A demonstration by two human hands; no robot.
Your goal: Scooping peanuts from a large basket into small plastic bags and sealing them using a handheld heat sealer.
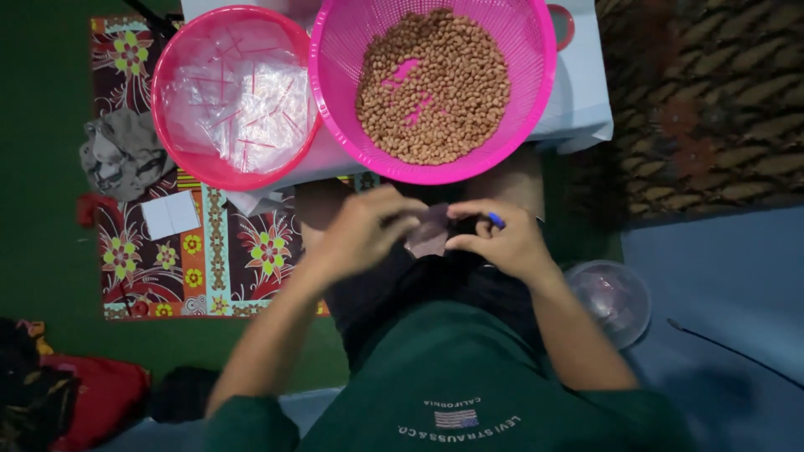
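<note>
small clear plastic bag, pinched over the lap between both hands. left hand gripping its left edge; right hand gripping the right edge, blue-tipped bit by the fingers. just beyond, round pink mesh basket of brown peanuts; beside it, pink bowl of clear bags.

A small clear plastic pouch is pinched between the left hand and right hand. More empty clear pouches (red-striped tops) fill the pink bowl. A white folded paper label lies on the floral mat.
</note>
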